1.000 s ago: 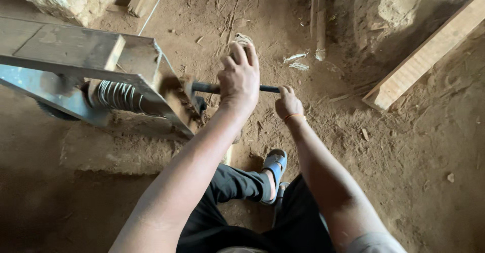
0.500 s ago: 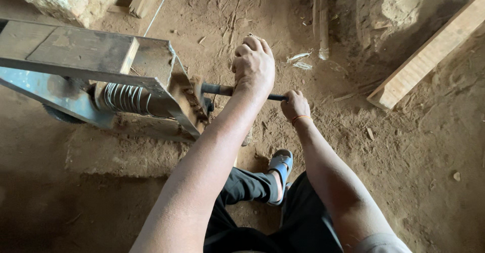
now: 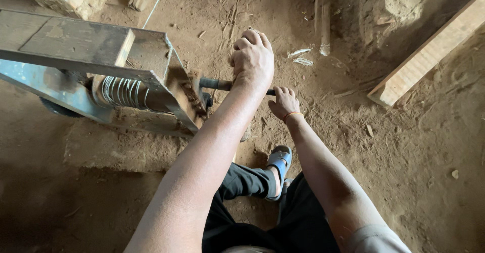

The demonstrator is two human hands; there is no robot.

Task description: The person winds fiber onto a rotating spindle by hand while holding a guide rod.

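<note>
My left hand (image 3: 254,61) is clenched around the dark metal crank bar (image 3: 214,84), fingers curled over the top of it. My right hand (image 3: 284,101) grips the same bar at its outer end, just beside the left, an orange band at the wrist. The bar runs into a steel frame (image 3: 166,81) with wire coiled on a spool (image 3: 121,92) under it. Below, my sandalled foot (image 3: 279,162) rests on the dirt floor (image 3: 414,147); a wooden plank (image 3: 429,51) lies off to the right
</note>
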